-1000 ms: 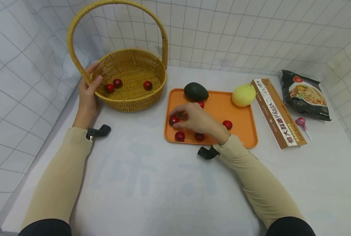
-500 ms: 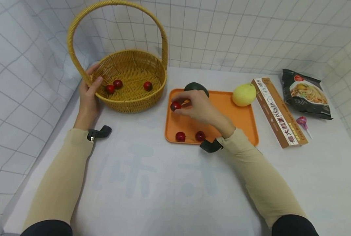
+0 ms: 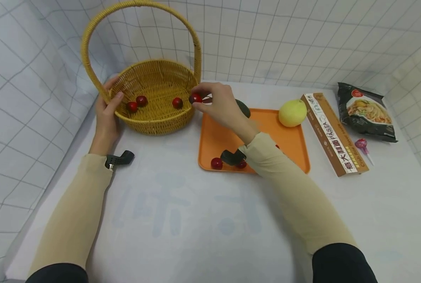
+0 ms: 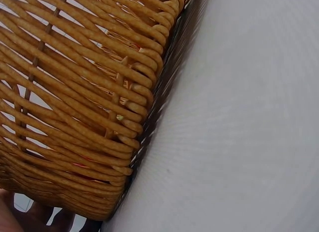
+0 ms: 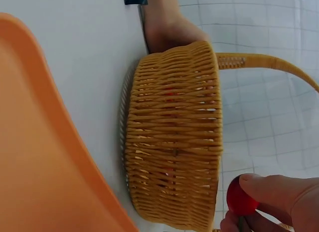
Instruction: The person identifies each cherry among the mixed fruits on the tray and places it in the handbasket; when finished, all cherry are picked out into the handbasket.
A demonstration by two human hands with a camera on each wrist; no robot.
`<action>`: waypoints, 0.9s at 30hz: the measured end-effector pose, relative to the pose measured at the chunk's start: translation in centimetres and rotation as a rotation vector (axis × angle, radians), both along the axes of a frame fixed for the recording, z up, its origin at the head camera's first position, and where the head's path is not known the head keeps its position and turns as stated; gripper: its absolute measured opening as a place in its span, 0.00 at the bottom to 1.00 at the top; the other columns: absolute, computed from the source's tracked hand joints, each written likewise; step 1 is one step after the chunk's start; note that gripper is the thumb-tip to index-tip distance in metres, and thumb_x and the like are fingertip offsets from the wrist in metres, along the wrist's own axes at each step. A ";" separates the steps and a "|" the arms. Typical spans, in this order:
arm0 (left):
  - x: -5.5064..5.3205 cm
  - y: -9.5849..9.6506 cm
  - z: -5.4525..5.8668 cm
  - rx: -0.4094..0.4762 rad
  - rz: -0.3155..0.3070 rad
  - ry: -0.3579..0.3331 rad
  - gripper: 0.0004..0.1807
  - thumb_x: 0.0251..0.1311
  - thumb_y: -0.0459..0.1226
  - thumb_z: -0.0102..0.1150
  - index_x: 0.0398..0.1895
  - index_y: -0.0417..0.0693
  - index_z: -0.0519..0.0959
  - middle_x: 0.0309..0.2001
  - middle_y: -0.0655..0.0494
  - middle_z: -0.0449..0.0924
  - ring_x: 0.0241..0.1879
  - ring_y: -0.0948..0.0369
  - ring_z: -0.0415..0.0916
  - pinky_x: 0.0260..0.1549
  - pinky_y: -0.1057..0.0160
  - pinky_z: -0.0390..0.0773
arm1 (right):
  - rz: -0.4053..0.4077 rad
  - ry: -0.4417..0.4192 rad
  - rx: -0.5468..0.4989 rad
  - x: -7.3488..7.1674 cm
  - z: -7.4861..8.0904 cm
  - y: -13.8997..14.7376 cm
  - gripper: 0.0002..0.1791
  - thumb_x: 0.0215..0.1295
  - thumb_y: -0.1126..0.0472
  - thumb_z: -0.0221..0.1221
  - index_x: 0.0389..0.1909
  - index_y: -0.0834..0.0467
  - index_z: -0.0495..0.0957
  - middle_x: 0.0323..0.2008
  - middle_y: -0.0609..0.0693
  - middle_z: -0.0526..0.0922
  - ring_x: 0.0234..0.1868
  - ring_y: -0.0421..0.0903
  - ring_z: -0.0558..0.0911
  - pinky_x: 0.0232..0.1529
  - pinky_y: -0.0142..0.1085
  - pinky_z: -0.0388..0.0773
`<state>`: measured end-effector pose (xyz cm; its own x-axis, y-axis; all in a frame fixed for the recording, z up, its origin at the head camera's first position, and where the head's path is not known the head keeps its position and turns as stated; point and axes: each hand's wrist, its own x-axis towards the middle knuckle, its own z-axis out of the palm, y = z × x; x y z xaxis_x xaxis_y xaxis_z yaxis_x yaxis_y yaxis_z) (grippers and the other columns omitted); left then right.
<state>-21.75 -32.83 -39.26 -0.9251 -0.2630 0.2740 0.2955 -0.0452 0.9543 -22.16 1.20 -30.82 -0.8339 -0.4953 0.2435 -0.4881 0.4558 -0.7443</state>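
Note:
My left hand [image 3: 107, 108] grips the left side of the yellow wicker basket [image 3: 154, 126], thumb over the rim. In the left wrist view the woven wall [image 4: 75, 92] fills the left half, with fingers at the bottom corner. Inside the basket lie a few red cherries [image 3: 177, 103]. My right hand [image 3: 220, 103] pinches a dark red cherry [image 5: 241, 196] between thumb and fingers at the basket's right rim, above the rim in the right wrist view. On the orange tray [image 3: 210, 137] lie more cherries [image 3: 216, 163], some partly hidden by the right wrist and sleeve.
The tray also holds a dark green avocado [image 3: 244, 109], partly behind the right hand, and a yellow round fruit [image 3: 292, 113]. To its right lie a long pasta box [image 3: 334, 135], a black noodle packet [image 3: 367, 112] and a lollipop [image 3: 361, 144]. The basket's tall handle [image 3: 140, 3] arches overhead.
My right hand has picked the cherry up from the left side of the tray and carried it up and left to the basket's rim. The left hand stays on the basket.

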 end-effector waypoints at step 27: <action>-0.4 -0.2 -0.1 0.031 -0.009 0.023 0.30 0.67 0.44 0.63 0.73 0.55 0.76 0.73 0.51 0.72 0.72 0.52 0.65 0.70 0.60 0.58 | -0.126 -0.031 -0.077 -1.3 1.2 -1.5 0.23 0.77 0.66 0.58 0.70 0.60 0.77 0.70 0.54 0.79 0.70 0.48 0.78 0.62 0.27 0.77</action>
